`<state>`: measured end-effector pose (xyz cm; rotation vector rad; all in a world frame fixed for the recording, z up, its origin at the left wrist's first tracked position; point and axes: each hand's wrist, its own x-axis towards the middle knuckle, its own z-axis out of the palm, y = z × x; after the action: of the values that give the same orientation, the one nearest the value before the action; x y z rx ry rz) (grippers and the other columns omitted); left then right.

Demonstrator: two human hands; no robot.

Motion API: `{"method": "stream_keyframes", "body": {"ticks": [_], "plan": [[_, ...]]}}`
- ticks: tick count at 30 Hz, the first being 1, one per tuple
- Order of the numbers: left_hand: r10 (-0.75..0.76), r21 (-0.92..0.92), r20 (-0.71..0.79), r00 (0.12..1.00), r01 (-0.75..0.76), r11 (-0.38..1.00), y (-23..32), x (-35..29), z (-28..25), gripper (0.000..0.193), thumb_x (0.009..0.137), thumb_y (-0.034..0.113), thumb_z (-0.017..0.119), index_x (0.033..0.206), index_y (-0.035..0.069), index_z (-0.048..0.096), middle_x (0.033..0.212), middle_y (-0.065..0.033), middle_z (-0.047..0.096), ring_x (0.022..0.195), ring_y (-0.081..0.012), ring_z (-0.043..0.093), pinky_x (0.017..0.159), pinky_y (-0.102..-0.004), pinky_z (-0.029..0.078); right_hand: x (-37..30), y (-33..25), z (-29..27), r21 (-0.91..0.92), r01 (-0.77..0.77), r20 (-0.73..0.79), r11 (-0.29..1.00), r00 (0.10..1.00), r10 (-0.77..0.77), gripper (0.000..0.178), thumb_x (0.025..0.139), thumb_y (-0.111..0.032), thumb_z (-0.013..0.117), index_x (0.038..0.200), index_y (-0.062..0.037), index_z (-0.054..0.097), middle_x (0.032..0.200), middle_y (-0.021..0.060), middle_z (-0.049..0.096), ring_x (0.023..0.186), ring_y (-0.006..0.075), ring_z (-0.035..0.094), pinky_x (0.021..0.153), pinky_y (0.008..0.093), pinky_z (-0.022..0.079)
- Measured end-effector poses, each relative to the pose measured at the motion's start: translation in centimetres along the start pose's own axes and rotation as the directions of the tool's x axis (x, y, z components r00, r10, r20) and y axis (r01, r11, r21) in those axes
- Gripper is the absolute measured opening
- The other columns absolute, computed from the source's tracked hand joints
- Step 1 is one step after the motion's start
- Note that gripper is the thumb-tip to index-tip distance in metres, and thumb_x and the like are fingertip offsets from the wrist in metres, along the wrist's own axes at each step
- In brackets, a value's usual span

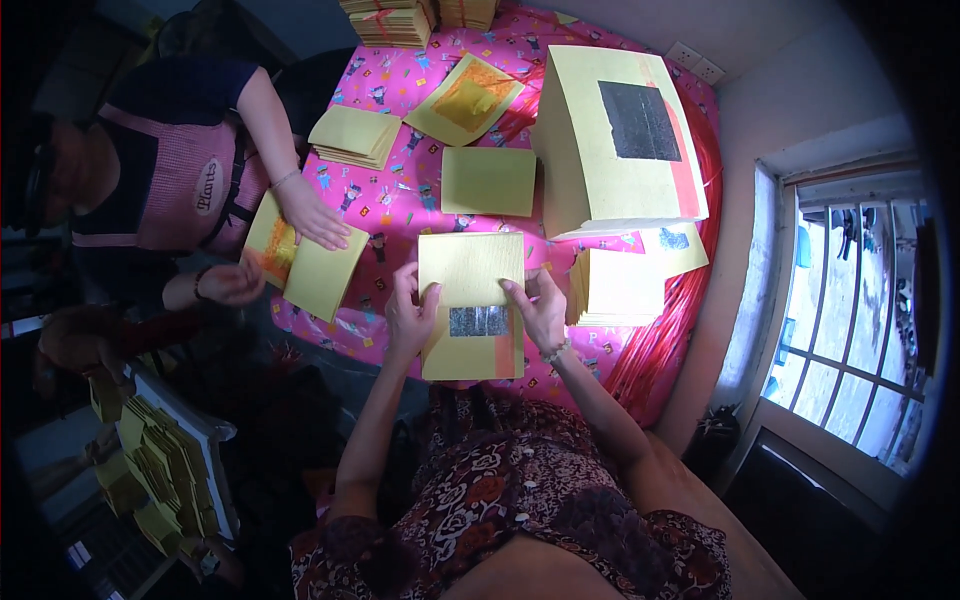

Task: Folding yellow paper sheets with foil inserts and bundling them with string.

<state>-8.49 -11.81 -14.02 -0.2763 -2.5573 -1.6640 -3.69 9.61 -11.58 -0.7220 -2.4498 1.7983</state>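
At the near edge of the counter (400, 200), the left hand (408, 318) and right hand (540, 308) pinch a yellow paper sheet (471, 300) with a silver foil patch (478, 321), its upper half folded over. Just right sits a small paper stack (618, 288), beyond it a tall paper bundle (615, 140). On the left, another person's hands (312, 217) press a folded sheet (325, 272).

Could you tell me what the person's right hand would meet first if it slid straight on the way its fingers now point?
The right hand points up and left across the folded yellow sheet it already presses. Going on, it would probably meet the left hand holding that sheet's other edge, though depth is unclear.
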Motion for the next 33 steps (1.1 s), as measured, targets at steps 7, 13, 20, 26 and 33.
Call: {"method": "stream_keyframes", "body": {"ticks": [7, 13, 20, 26, 33], "plan": [[-0.034, -0.024, 0.023, 0.999, 0.034, 0.999, 0.1, 0.2, 0.0, 0.046, 0.087, 0.007, 0.064, 0.128, 0.002, 0.043, 0.065, -0.0056, 0.046, 0.055, -0.0150, 0.047, 0.051, -0.0312, 0.038, 0.1, -0.9, 0.0, -0.014, 0.008, -0.022, 1.000, 1.000, -0.008, 0.031, 0.084, -0.025, 0.075, 0.091, 0.0011, 0.059, 0.072, 0.0081, 0.066, 0.063, 0.0115, 0.062, 0.061, 0.0271, 0.051], [-0.059, 0.059, 0.082, 0.995, 0.054, 0.997, 1.1, 0.7, -0.3, 0.050, 0.086, 0.006, 0.064, 0.130, 0.001, 0.040, 0.065, -0.0051, 0.041, 0.055, -0.0165, 0.044, 0.052, -0.0325, 0.037, 0.1, -0.7, 0.0, -0.050, -0.011, -0.032, 0.999, 0.999, 0.009, 0.030, 0.084, -0.024, 0.075, 0.091, 0.0006, 0.059, 0.070, 0.0074, 0.066, 0.061, 0.0125, 0.062, 0.059, 0.0280, 0.051], [0.036, 0.190, 0.059, 0.998, -0.046, 0.981, 0.5, 0.3, 0.0, 0.027, 0.087, 0.009, 0.064, 0.110, 0.003, 0.052, 0.073, -0.0104, 0.049, 0.067, -0.0269, 0.053, 0.063, -0.0394, 0.043, -0.3, -0.7, 0.6, -0.196, 0.063, -0.086, 0.979, 0.993, -0.081, 0.032, 0.083, -0.022, 0.075, 0.095, 0.0000, 0.055, 0.071, 0.0097, 0.063, 0.059, 0.0183, 0.062, 0.057, 0.0311, 0.050], [0.112, 0.329, 0.016, 0.994, -0.111, 0.938, 1.1, 0.0, 0.5, 0.013, 0.086, 0.012, 0.064, 0.096, 0.007, 0.058, 0.080, -0.0107, 0.051, 0.081, -0.0327, 0.057, 0.070, -0.0437, 0.045, -0.1, 0.2, 1.2, -0.406, 0.256, -0.164, 0.877, 0.924, -0.345, 0.029, 0.081, -0.022, 0.074, 0.095, -0.0047, 0.055, 0.083, 0.0102, 0.057, 0.074, 0.0267, 0.058, 0.065, 0.0394, 0.048], [-0.022, 0.735, 0.144, 0.989, -0.092, 0.671, 1.5, 0.7, 1.6, 0.022, 0.084, 0.024, 0.066, 0.095, 0.008, 0.057, 0.096, -0.0125, 0.055, 0.094, -0.0313, 0.057, 0.081, -0.0428, 0.047, 0.4, 1.5, 1.1, -0.619, 0.520, 0.137, 0.588, 0.809, -0.572, 0.012, 0.085, -0.019, 0.063, 0.091, -0.0107, 0.057, 0.081, 0.0061, 0.056, 0.078, 0.0233, 0.057, 0.067, 0.0370, 0.044]]}}
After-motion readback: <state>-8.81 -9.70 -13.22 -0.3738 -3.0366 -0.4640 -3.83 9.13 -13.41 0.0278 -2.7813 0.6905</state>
